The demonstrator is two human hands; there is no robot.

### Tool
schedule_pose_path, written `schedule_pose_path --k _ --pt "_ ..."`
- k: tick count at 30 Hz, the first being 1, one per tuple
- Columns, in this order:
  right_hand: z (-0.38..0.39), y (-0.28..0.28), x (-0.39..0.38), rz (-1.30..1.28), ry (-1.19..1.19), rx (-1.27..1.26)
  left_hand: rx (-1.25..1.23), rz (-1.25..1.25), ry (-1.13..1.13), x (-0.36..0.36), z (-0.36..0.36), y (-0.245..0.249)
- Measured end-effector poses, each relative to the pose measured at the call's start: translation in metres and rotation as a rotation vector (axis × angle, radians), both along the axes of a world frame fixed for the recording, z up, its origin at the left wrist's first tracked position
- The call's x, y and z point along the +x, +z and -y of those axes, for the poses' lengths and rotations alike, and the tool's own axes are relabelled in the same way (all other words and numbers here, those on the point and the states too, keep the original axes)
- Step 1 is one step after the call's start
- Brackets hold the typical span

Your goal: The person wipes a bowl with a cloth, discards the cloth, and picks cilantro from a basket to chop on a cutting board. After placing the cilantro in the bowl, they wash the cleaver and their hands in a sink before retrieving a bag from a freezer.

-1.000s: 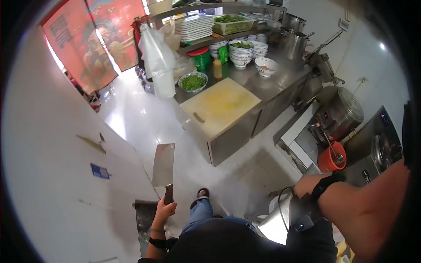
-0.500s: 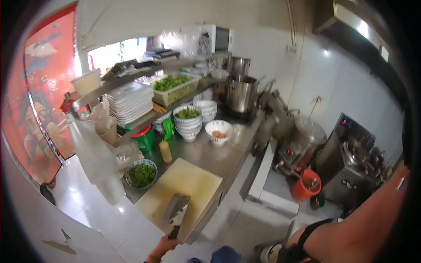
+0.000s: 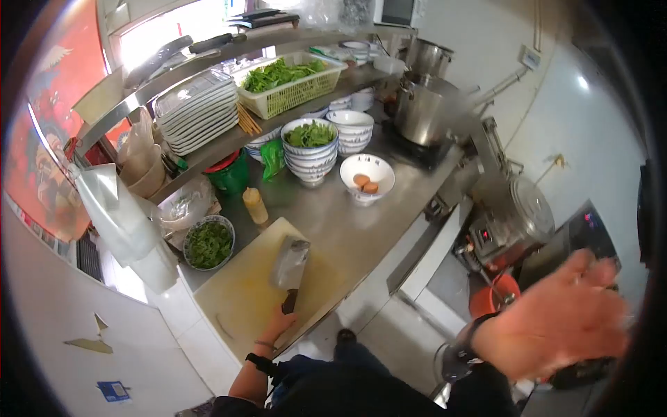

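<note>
My left hand (image 3: pixel 279 322) is closed around the dark handle of a cleaver (image 3: pixel 290 263). Its broad blade lies over the yellowish cutting board (image 3: pixel 243 292) on the steel counter. My right hand (image 3: pixel 556 323) is raised close to the camera at the right, away from the counter; its fingers are blurred. Beside the board stands a bowl of chopped greens (image 3: pixel 209 243). Behind the board is a squeeze bottle (image 3: pixel 255 206) of yellowish sauce. Farther back, a white bowl (image 3: pixel 367 177) contains brown eggs (image 3: pixel 366 184).
Stacked bowls (image 3: pixel 310 163), the top one with greens, stand below a shelf with white trays (image 3: pixel 198 115) and a basket (image 3: pixel 295 94) of leafy greens. A steel pot (image 3: pixel 424 115) sits at the counter's far end. An orange bucket (image 3: pixel 484 303) is on the right.
My right hand has swung up into view, where earlier mostly the forearm showed. The view has shifted, and my left hand still grips the cleaver over the board.
</note>
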State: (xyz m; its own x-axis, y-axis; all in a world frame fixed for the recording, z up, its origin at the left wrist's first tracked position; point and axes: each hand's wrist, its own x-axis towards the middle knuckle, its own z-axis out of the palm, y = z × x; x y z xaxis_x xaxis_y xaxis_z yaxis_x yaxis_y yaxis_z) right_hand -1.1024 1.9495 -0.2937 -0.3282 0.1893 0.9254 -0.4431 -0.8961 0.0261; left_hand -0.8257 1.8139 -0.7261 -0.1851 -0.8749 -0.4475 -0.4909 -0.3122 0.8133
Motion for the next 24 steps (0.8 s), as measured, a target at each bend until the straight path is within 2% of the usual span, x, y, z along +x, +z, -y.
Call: schedule_pose_path --k 1,2,3,5,6,8,9,10,11,12,14,15,16,18,20,22,23,24 --pt "0.019 -0.038 -0.04 0.02 0.052 0.022 -0.2 0.078 0.02 -0.008 -0.003 0.019" --pt "0.043 -0.044 -0.03 -0.066 -0.205 0.223 -0.394 0.162 0.043 -0.016 -0.005 0.028" --pt "0.065 -0.066 -0.032 0.016 -0.235 0.399 -0.384 0.154 0.072 -0.021 -0.002 0.026" --pt "0.108 -0.134 -0.055 -0.062 0.127 0.826 -0.404 0.282 0.032 -0.017 0.004 0.02" --pt "0.114 -0.163 -0.064 -0.027 0.145 1.161 -0.394 0.289 0.058 -0.012 0.006 0.016" --pt "0.12 -0.252 -0.097 0.097 0.222 1.299 -0.182 0.221 0.001 -0.002 0.014 0.009" --pt "0.116 -0.263 -0.106 0.042 0.14 1.367 -0.179 0.225 0.03 0.001 0.018 0.008" --pt "0.112 -0.273 -0.114 -0.01 0.055 1.434 -0.279 0.271 -0.028 0.006 0.019 0.009" --pt "0.108 -0.282 -0.124 0.054 0.132 1.421 -0.377 0.325 -0.091 0.015 0.021 0.012" --pt "0.107 -0.289 -0.13 0.12 0.212 1.402 -0.375 0.348 -0.07 0.027 0.021 0.014" --pt "0.112 -0.289 -0.139 0.241 0.227 1.399 -0.386 0.477 -0.207 0.032 0.033 0.017" --pt "0.115 -0.287 -0.144 0.244 0.227 1.4 -0.258 0.432 -0.245 0.028 0.047 0.031" --pt "0.116 -0.285 -0.147 0.265 0.217 1.42 -0.256 0.431 -0.256 0.022 0.062 0.039" --pt "0.127 -0.274 -0.146 0.291 0.206 1.429 -0.277 0.127 0.027 0.016 0.092 0.049" --pt "0.13 -0.24 -0.137 0.016 -0.119 1.411 -0.67 -0.027 -0.171 0.021 0.149 -0.014" --pt "0.129 -0.171 -0.134 -0.228 -0.405 1.144 -0.808 0.029 -0.198 0.006 0.179 0.015" --pt "0.121 -0.122 -0.13 -0.196 -0.451 1.057 -0.343 -0.662 0.188 -0.006 0.197 0.029" --pt "0.113 -0.086 -0.135 -0.14 -0.574 0.818 0.197 -1.287 0.58 -0.016 0.21 0.039"
